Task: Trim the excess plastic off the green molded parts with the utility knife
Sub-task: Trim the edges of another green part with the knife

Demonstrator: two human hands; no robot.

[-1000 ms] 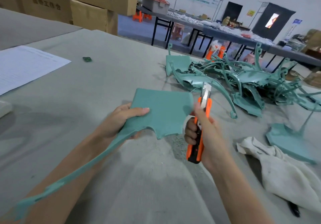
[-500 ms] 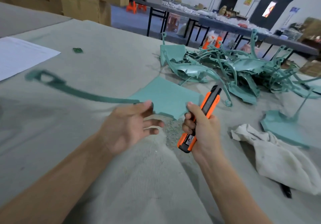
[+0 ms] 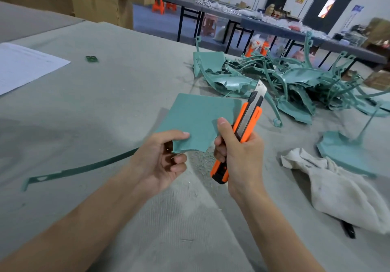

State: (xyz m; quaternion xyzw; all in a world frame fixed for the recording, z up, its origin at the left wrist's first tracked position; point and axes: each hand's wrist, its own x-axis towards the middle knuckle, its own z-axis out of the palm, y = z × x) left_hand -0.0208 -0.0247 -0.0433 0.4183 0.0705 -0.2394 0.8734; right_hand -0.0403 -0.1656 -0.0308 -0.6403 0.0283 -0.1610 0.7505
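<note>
Left hand (image 3: 160, 162) pinches the near edge of the green part (image 3: 198, 122), held above the table's (image 3: 105, 107) middle; right hand (image 3: 238, 155) is clenched on the utility knife (image 3: 245, 132), blade up beside the part. Risk: exposed blade close to the right thumb, so 1 slip could cut skin. The part's long strip (image 3: 80, 170) trailing toward the left edge may snag and jerk the plate.

Left hand (image 3: 160, 162) pinching green part (image 3: 198, 120), right hand (image 3: 240, 155) gripping utility knife (image 3: 242, 132)

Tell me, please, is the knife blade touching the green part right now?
Apart. The head view shows the blade raised above the green part, with the scrap pile visible between them.
</note>
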